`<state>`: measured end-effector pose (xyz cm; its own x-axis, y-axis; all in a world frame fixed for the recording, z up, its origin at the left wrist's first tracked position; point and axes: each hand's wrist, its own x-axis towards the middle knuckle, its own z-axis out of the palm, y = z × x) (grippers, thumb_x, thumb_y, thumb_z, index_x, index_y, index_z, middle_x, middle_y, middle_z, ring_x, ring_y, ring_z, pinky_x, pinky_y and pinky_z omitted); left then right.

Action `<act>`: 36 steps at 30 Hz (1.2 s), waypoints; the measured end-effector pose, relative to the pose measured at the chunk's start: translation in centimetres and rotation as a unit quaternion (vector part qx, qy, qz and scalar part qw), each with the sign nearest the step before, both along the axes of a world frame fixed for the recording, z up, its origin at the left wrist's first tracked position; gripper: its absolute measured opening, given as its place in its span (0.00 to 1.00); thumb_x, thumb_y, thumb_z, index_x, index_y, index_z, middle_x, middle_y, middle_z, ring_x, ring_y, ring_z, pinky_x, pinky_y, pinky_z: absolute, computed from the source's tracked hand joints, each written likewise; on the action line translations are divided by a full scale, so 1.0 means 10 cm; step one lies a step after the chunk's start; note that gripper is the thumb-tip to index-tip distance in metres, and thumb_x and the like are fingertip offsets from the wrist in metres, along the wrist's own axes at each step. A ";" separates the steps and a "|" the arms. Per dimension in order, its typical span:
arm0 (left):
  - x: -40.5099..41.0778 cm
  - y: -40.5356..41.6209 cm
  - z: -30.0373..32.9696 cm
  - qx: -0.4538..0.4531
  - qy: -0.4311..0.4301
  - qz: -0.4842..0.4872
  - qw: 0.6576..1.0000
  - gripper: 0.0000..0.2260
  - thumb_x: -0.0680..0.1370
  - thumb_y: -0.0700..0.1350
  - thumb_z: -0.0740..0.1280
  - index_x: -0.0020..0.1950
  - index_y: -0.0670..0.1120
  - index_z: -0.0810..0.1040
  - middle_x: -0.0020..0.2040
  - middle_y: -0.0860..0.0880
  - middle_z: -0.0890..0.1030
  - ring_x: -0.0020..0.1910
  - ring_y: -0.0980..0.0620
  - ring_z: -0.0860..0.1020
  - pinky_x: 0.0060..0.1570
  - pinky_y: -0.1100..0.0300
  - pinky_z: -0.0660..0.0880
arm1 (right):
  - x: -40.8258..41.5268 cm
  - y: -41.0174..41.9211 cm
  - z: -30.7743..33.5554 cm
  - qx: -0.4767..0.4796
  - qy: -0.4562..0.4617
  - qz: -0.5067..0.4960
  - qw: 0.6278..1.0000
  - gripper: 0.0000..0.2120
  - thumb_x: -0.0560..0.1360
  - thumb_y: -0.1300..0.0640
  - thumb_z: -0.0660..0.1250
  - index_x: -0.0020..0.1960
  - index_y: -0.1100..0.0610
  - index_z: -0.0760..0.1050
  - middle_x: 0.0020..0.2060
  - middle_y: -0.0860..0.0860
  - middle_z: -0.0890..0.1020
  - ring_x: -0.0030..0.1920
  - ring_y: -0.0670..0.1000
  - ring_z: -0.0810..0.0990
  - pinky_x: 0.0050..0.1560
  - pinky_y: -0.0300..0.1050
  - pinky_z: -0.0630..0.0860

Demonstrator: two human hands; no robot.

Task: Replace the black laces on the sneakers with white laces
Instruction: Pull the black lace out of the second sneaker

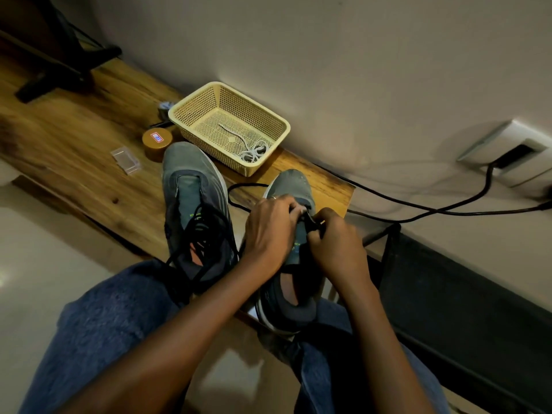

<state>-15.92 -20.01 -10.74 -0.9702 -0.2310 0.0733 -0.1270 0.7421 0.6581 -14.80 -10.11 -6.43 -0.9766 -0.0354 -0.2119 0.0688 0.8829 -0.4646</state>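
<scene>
Working at the black lace on the right sneaker (291, 240).
Both hands curling onto that shoe's tongue, left hand (270, 231) and right hand (336, 243) pinching the black lace (312, 224); left sneaker (194, 204) lying alongside on the counter (89, 162), white laces (254, 152) sitting in the basket (191, 110).

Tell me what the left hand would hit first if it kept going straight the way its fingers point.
The left hand points up and to the right across the right sneaker, so it would likely meet the right hand first, where both grip the black lace. Depth is hard to judge.
</scene>
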 end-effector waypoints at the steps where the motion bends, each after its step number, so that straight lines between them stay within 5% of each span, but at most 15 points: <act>1: 0.00 0.01 0.02 0.011 -0.004 0.009 1.000 0.10 0.81 0.49 0.60 0.53 0.45 0.78 0.49 0.46 0.81 0.47 0.48 0.77 0.39 0.63 0.61 | 0.00 0.00 0.00 -0.002 0.001 -0.003 1.000 0.12 0.76 0.61 0.61 0.59 0.55 0.72 0.51 0.58 0.81 0.47 0.58 0.80 0.46 0.57 0.79; 5: 0.04 0.03 0.04 0.050 -0.004 0.032 0.998 0.10 0.83 0.48 0.55 0.53 0.45 0.73 0.48 0.45 0.80 0.46 0.46 0.77 0.37 0.61 0.59 | -0.01 0.01 0.00 0.003 0.001 -0.003 1.000 0.12 0.76 0.61 0.61 0.59 0.55 0.72 0.51 0.58 0.81 0.48 0.58 0.79 0.45 0.53 0.78; 11: 0.01 0.00 0.00 0.071 -0.045 -0.017 0.996 0.05 0.77 0.48 0.67 0.46 0.49 0.81 0.44 0.49 0.82 0.45 0.50 0.79 0.42 0.53 0.77 | -0.01 0.02 -0.01 0.015 -0.001 0.002 1.000 0.11 0.76 0.60 0.60 0.58 0.56 0.72 0.51 0.58 0.80 0.49 0.59 0.78 0.44 0.51 0.75; 18: 0.05 0.02 0.07 0.083 0.004 0.023 0.996 0.02 0.81 0.43 0.59 0.49 0.49 0.69 0.46 0.46 0.79 0.45 0.46 0.76 0.38 0.58 0.63 | -0.02 0.03 -0.01 0.003 0.002 -0.018 1.000 0.13 0.75 0.61 0.60 0.60 0.56 0.73 0.51 0.59 0.80 0.47 0.60 0.79 0.44 0.53 0.77; 24: 0.03 0.01 0.00 0.057 -0.022 -0.021 0.998 0.07 0.76 0.49 0.68 0.53 0.49 0.80 0.49 0.49 0.81 0.48 0.49 0.79 0.46 0.52 0.77 | -0.01 0.03 -0.01 0.009 0.003 0.001 1.000 0.12 0.76 0.61 0.60 0.59 0.56 0.73 0.51 0.58 0.80 0.49 0.59 0.78 0.44 0.50 0.76; 33: 0.04 0.02 0.02 0.077 0.012 0.016 0.997 0.04 0.81 0.45 0.59 0.53 0.48 0.73 0.54 0.46 0.76 0.52 0.46 0.74 0.42 0.61 0.62 | -0.02 0.03 0.00 -0.001 0.007 -0.010 1.000 0.14 0.76 0.61 0.60 0.61 0.55 0.73 0.52 0.57 0.80 0.48 0.58 0.79 0.46 0.53 0.78; 36: 0.03 0.00 -0.02 0.073 0.003 -0.012 0.997 0.06 0.80 0.46 0.63 0.55 0.48 0.76 0.53 0.48 0.78 0.51 0.49 0.76 0.45 0.57 0.70 | -0.01 0.03 0.00 0.005 0.008 -0.002 1.000 0.13 0.77 0.61 0.60 0.60 0.55 0.72 0.51 0.57 0.80 0.47 0.58 0.78 0.46 0.55 0.78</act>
